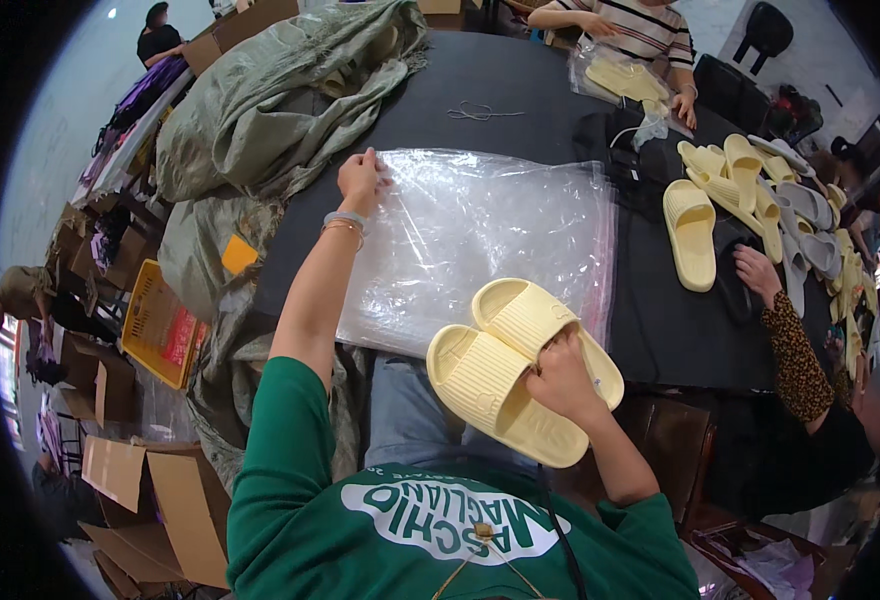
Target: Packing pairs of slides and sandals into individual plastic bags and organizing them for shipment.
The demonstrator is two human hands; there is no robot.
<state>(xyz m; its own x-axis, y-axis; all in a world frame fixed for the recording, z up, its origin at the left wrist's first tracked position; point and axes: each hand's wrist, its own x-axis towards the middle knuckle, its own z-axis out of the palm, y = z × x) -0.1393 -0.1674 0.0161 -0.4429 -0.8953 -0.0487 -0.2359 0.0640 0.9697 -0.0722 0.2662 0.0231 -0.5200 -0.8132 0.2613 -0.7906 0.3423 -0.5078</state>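
A pair of pale yellow slide sandals (470, 375) is in my right hand (567, 380), whose fingers close round their inner edges where the two meet. The pair hangs over my lap at the table's near edge, toes pointing up and left. Flat on the dark table lies a stack of clear plastic bags (470, 240). At its far left corner my left hand (359, 180) pinches the edge of the plastic; whether one layer or several is hidden. The sandals overlap the lower right corner of the bags.
More yellow and grey slides (740, 190) lie piled at the right, near a co-worker's hand (757, 272). Across the table another person bags yellow slides (625, 78). Green-grey sacking (280, 100) covers the left side. A yellow crate (150, 325) and cardboard boxes (175, 510) stand lower left.
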